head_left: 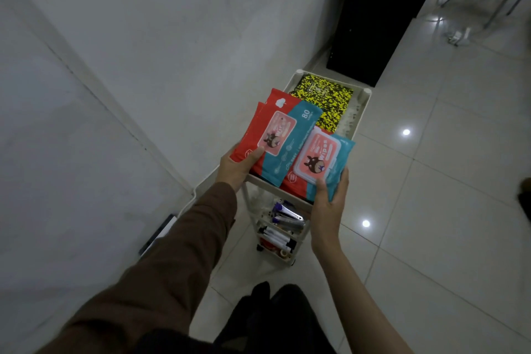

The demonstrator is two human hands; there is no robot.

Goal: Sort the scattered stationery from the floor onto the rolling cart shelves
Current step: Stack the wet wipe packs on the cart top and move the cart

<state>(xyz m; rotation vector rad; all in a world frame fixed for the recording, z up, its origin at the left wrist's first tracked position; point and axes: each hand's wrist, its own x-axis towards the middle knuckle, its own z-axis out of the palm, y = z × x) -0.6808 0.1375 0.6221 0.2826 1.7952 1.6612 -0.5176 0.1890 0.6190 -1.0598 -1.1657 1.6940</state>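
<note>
Landmark: the white rolling cart [362,112], standing against the pale wall with its top shelf facing the camera.
Left hand: the left hand [239,165] grips the near left edge of a red-and-blue wipes pack [280,135], thumb on top and fingers curled beneath; the pack is tilted above the cart's near left corner.
Under that pack: a second red edge [258,112] shows just behind it on the left, so more than one pack may be in this hand; I cannot tell how many.
Right hand: the right hand [330,198] pinches the near end of another wipes pack [323,162], thumb pressed on its pink lid, fingers wrapped round the blue side; this pack sits over the cart's near right corner, overlapping the first.
Top shelf: a yellow-and-black patterned notebook [330,100] lies flat at the far end of the cart.
Lower shelves: pens and markers [287,218] lie in the tiers below the cart's near edge.
Sleeve: a brown sleeve [172,253] covers the left arm; the right forearm is bare.
Floor: glossy pale tiles [431,181] to the cart's right.
</note>
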